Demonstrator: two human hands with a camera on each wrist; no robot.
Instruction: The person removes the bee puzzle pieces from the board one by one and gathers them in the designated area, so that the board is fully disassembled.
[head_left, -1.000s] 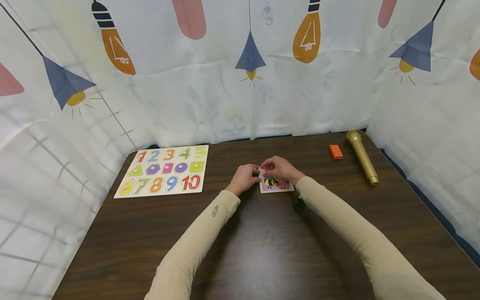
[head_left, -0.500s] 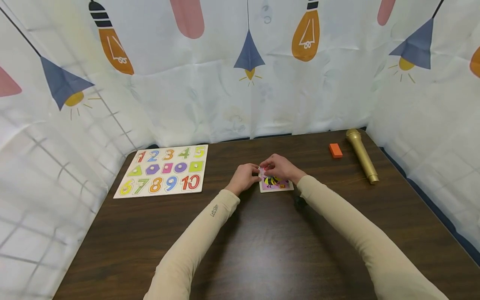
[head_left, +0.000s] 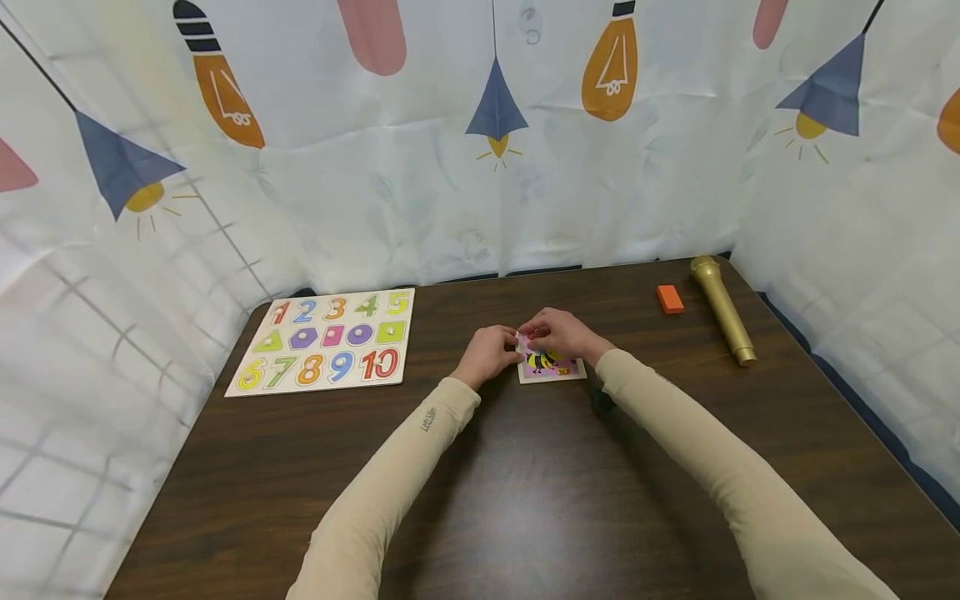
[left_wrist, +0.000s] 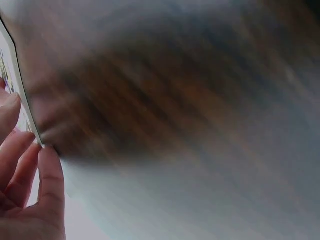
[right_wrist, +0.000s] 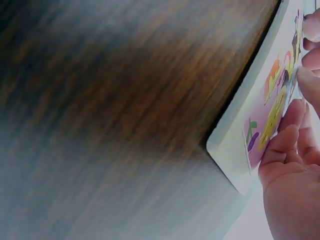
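A small square picture board, pink with a yellow-and-black bee, lies flat near the table's middle. The left hand is at its left edge, fingertips touching the corner; in the left wrist view the hand has its fingers against the board's pale edge. Over the board's upper left part, the right hand has thumb and fingers bent together on the picture. From the right wrist view, the right hand lies over the board; what its fingertips pinch there is hidden.
On the table's left lies a large board with numbers and shapes. At the back right are an orange block and a gold microphone. A small dark thing sits beneath the right wrist. A patterned curtain stands behind the table.
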